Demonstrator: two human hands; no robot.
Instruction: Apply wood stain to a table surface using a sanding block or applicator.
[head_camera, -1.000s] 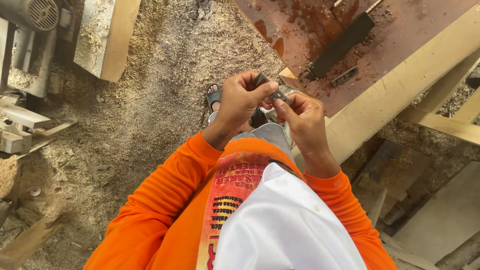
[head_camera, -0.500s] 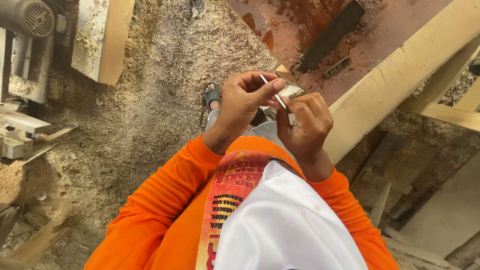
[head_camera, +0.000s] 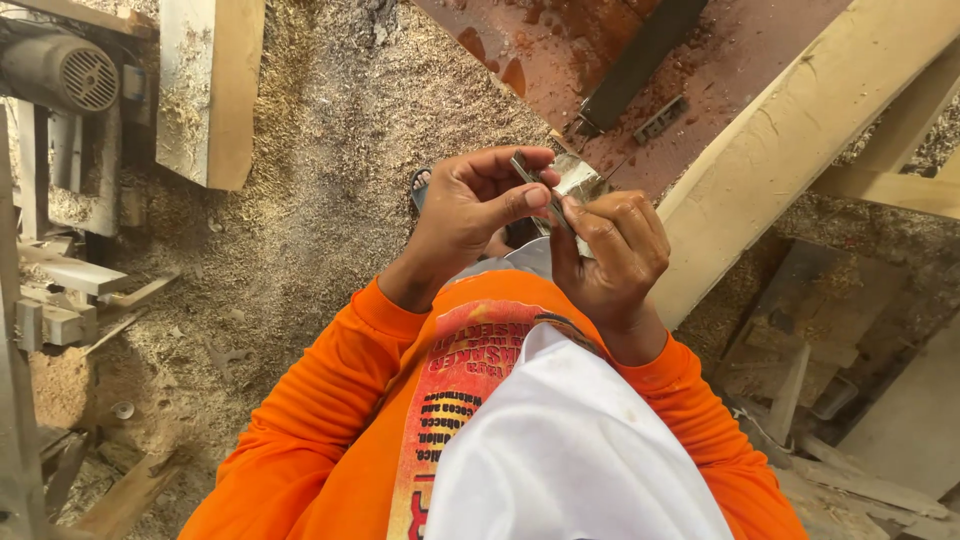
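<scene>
Up close to the chest, the left hand (head_camera: 470, 215) is pinching a thin metal strip (head_camera: 540, 190) between thumb and forefinger, while the right hand (head_camera: 610, 250) is closing its grip on the strip's lower end and a crinkled foil wrapper (head_camera: 575, 180). Being light, stiff and probably slippery, the strip is best pinched near its ends, above the sawdust-covered floor (head_camera: 330, 150).

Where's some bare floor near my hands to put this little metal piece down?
Sawdust floor left of the left hand, between pale timber block and sandalled foot. Crowded right: long pale beam, reddish board, scrap offcuts.
</scene>
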